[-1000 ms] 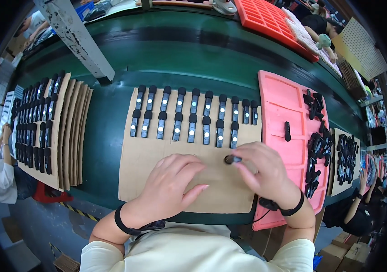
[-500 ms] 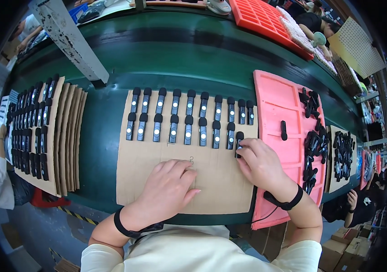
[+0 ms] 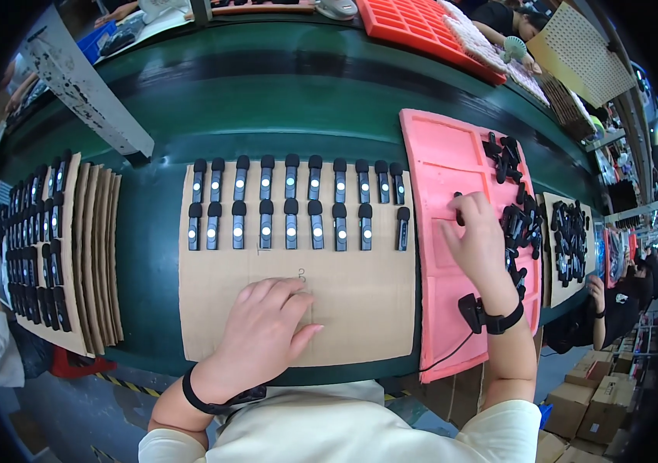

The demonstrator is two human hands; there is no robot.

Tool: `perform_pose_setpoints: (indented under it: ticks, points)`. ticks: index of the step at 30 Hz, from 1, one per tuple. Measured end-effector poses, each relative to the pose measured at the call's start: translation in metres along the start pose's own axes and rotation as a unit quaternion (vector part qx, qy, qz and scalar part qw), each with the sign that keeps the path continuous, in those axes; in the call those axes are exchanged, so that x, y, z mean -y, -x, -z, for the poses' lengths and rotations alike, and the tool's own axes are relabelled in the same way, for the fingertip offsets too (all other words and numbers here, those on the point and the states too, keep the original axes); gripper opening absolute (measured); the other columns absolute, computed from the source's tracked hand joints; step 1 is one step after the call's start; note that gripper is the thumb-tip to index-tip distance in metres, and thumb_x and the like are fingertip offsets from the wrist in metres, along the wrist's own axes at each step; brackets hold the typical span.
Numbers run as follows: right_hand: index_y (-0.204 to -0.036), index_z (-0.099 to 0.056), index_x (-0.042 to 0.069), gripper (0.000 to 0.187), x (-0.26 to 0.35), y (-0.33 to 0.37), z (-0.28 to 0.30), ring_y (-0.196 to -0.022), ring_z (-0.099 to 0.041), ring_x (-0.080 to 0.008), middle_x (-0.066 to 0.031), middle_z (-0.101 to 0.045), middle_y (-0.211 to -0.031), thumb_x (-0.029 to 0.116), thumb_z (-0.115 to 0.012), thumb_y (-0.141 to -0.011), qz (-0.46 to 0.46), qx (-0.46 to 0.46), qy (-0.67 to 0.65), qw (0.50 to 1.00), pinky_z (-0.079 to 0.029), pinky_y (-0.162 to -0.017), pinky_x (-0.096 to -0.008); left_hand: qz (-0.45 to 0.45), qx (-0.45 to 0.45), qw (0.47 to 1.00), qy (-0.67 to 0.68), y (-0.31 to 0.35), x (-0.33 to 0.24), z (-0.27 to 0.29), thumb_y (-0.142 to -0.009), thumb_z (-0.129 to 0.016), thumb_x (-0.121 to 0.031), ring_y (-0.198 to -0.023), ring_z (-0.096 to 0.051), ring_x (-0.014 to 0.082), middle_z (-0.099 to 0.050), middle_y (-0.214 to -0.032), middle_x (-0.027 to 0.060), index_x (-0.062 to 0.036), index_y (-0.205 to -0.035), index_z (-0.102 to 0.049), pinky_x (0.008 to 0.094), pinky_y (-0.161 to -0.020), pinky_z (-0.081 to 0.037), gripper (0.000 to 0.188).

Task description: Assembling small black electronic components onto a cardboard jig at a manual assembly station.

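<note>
On a brown cardboard sheet (image 3: 352,309) lie two rows of small black clip-on microphones (image 3: 291,224) with foam tops, most showing a pale round dot. One microphone (image 3: 402,229) sits at the right end of the lower row, a gap away from its neighbours. My left hand (image 3: 263,320) rests on the bare lower part of the sheet, fingers loosely stretched, holding nothing. Over the pink tray (image 3: 441,270), my right hand (image 3: 479,239) reaches a lone microphone (image 3: 460,216), which shows between its parted thumb and fingers.
More microphones lie heaped in the pink tray's right side (image 3: 522,224) and on cardboard (image 3: 568,243) beyond. Stacked cardboard sheets with microphones (image 3: 74,262) stand at the left. A metal post (image 3: 86,92) rises from the green table (image 3: 267,100). Other people work around the table.
My right hand has let go of a microphone at the lower row's right end and moved right to the pink tray. My left hand stays on the cardboard. The whole view has shifted slightly.
</note>
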State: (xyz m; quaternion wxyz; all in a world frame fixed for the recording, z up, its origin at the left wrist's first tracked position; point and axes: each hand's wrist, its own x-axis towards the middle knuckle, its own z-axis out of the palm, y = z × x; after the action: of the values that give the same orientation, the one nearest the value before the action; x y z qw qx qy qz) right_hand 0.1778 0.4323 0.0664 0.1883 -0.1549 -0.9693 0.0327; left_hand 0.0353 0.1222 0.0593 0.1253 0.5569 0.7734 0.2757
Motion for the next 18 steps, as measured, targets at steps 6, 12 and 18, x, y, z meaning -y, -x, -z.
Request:
perform_pose_setpoints:
  ticks: [6,12,18]
  points:
    - [-0.097,-0.057,0.001,0.027,-0.049,0.019,-0.017,-0.084,-0.06,-0.0235,-0.0124,-0.06,-0.096,0.008,-0.076,-0.079,-0.195,0.039,-0.018,0.98,-0.049,-0.074,-0.0339,-0.005,-0.021,0.999,0.042,-0.001,-0.001,0.003,-0.08,-0.074,-0.02,-0.107,-0.056,0.0289,-0.061,-0.113,0.0102,-0.0057,-0.104,-0.063,0.0412,-0.093,-0.042,0.03]
    - [-0.1,-0.059,0.0,0.024,-0.024,0.012,0.005,-0.086,-0.059,-0.0159,-0.0102,-0.059,-0.097,0.003,-0.073,-0.081,-0.202,-0.006,-0.12,0.972,-0.047,-0.077,-0.0268,-0.009,-0.052,0.994,0.096,-0.002,0.0,0.013,-0.076,-0.076,-0.011,-0.102,-0.06,0.0309,-0.065,-0.11,0.0104,-0.0064,-0.104,-0.064,0.0404,-0.093,-0.044,0.031]
    - [-0.098,-0.06,-0.002,0.029,0.061,0.005,0.031,-0.092,-0.06,-0.0211,-0.0109,-0.06,-0.1,-0.006,-0.076,-0.075,-0.045,0.037,-0.467,0.883,-0.048,-0.083,-0.0295,-0.001,-0.098,0.974,0.205,-0.009,-0.008,0.023,-0.078,-0.076,-0.012,-0.097,-0.063,0.0281,-0.065,-0.106,0.0114,-0.0041,-0.105,-0.064,0.038,-0.088,-0.047,0.03]
